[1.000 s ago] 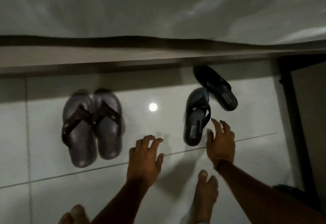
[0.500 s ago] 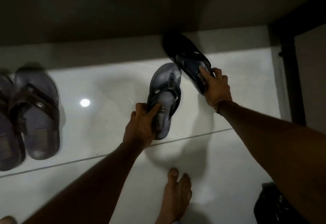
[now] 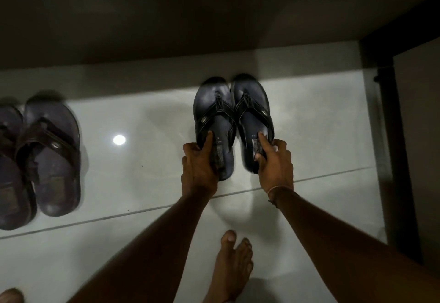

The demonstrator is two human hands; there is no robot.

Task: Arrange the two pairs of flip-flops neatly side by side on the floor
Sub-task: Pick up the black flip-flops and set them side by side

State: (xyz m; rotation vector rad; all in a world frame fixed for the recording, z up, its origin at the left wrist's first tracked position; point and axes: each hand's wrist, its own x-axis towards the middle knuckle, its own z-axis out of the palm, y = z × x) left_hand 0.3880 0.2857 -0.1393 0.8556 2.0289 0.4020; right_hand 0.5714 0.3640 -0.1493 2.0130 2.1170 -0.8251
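Note:
Two dark blue-black flip-flops stand side by side on the white tiled floor, toes pointing away from me. My left hand grips the heel of the left flip-flop, thumb on its sole. My right hand grips the heel of the right flip-flop, one finger pressed on its label. Their inner edges touch. A second pair, brown-strapped flip-flops, lies side by side at the far left, the outer one cut by the frame edge.
A dark low edge of furniture overhangs the floor just behind the toes. A dark vertical post stands at the right. My bare foot is on the tile below my hands. A lamp's bright reflection sits between the pairs.
Both hands took hold of the two splayed dark flip-flops and turned them parallel, now touching side by side. The view shifted right, pushing the brown pair toward the left edge.

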